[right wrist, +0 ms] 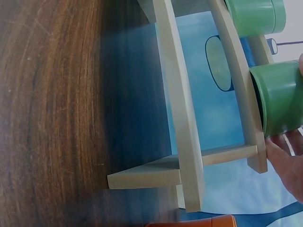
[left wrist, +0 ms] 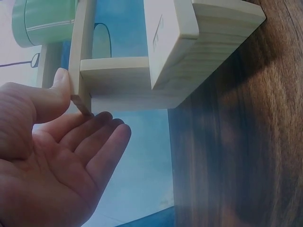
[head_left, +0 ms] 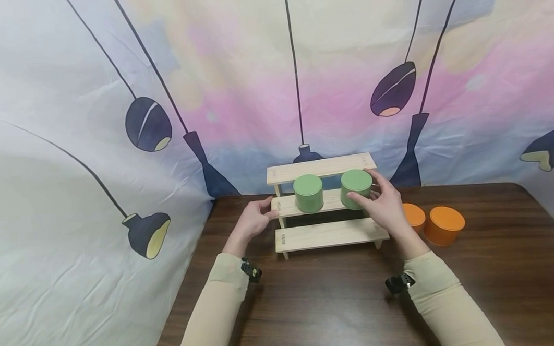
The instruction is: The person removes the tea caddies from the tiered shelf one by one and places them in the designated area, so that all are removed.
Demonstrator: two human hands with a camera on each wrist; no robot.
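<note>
Right now, a glossy pale-green cylindrical canister (head_left: 356, 182) stands over the middle board of a three-tiered pale wooden shelf (head_left: 329, 235), toward three o'clock. Its flat round lid has a raised rim, its side is plain, and a dark sliver shows at its base; whether it sits fully flat, I cannot tell. The right hand (head_left: 385, 204) pinches it between thumb and fingers. A matching green canister (head_left: 308, 192) stands upright at its nine o'clock, just apart. The left hand (head_left: 255, 218) pinches the middle board's nine-o'clock end, thumb above, fingers beneath. On the dark brown wood-grain table (head_left: 321, 301), toward four o'clock from the shelf, stand a bright orange cylindrical canister (head_left: 444, 226) and a second orange one (head_left: 414, 216), partly hidden by the right hand.
</note>
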